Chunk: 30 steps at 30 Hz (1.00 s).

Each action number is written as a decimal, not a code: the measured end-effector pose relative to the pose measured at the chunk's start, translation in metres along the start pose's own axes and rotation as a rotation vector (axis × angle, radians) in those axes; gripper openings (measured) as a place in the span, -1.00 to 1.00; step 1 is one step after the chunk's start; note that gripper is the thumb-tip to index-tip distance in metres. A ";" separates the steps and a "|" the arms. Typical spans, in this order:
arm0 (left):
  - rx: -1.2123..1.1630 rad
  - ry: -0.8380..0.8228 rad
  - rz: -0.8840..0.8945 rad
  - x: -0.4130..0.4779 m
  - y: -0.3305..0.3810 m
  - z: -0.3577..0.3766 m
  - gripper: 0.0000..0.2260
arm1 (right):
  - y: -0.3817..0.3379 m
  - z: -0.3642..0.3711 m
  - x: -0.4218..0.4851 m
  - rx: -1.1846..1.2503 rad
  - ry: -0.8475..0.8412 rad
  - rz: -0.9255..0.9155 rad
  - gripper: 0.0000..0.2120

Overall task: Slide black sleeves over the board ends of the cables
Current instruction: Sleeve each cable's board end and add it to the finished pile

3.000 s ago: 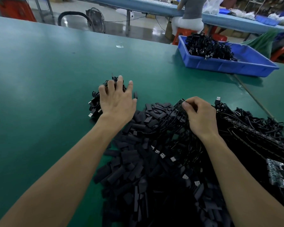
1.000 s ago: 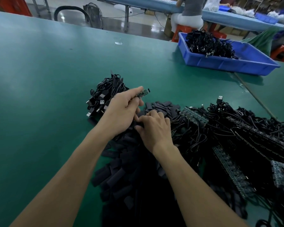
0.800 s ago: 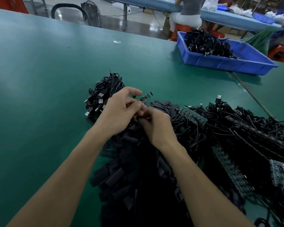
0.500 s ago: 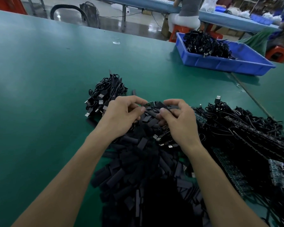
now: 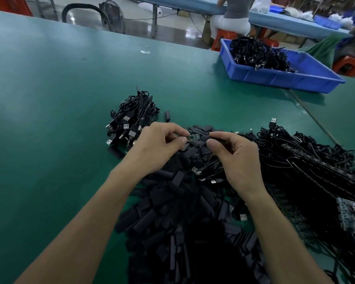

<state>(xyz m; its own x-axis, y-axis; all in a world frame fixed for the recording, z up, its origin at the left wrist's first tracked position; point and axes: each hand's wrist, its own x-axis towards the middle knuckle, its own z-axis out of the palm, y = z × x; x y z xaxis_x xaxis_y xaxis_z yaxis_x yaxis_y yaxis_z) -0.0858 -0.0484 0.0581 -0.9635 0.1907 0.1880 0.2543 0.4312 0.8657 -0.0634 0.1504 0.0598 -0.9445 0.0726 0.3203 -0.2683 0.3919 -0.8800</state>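
**Over the heap, board faces sleeve**

Left hand pinches the board, free end toward 3 o'clock; right hand pinches a sleeve just beside it, seemingly aligned so it can slide on.

Left hand pinches the board, right hand a black sleeve.

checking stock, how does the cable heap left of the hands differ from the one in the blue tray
The near heap lies loose on the green table, its USB plugs showing. The tray heap sits in the blue tray, farther off, few plugs visible. Both are tangled black cables.
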 end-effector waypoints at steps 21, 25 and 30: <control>-0.052 -0.035 -0.002 -0.002 0.006 0.000 -0.85 | 0.002 0.007 -0.004 -0.083 0.095 -0.098 -0.83; -0.057 -0.032 0.011 -0.001 0.005 0.001 -0.86 | 0.001 0.010 -0.006 -0.089 0.121 -0.099 -0.86; -0.074 -0.042 0.013 0.001 -0.001 0.002 -0.90 | 0.004 0.009 -0.003 -0.124 0.108 -0.069 -0.87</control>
<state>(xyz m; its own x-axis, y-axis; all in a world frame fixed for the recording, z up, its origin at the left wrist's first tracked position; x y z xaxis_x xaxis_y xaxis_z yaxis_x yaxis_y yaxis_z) -0.0865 -0.0470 0.0564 -0.9554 0.2334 0.1811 0.2583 0.3627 0.8954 -0.0633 0.1436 0.0525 -0.8969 0.1370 0.4204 -0.3003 0.5093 -0.8065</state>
